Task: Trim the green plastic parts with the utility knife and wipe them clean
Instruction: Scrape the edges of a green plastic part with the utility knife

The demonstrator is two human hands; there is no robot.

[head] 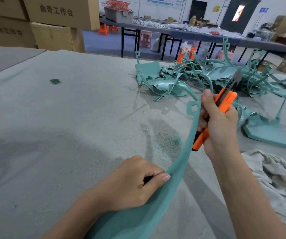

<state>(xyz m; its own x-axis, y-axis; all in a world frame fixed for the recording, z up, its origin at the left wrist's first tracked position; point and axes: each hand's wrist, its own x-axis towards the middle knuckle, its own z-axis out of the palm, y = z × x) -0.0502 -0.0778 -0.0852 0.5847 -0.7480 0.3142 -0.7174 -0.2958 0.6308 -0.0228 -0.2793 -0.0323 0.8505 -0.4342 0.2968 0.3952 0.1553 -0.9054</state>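
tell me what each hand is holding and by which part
The left hand pinches the curved green strip along its edge, near the wide near end. The right hand grips the orange utility knife round its handle, blade extended.

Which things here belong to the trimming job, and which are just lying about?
Job: curved green plastic strip, orange utility knife, pile of green plastic parts, crumpled grey cloth.
Lying about: stacked brown cardboard boxes, orange plastic stools.
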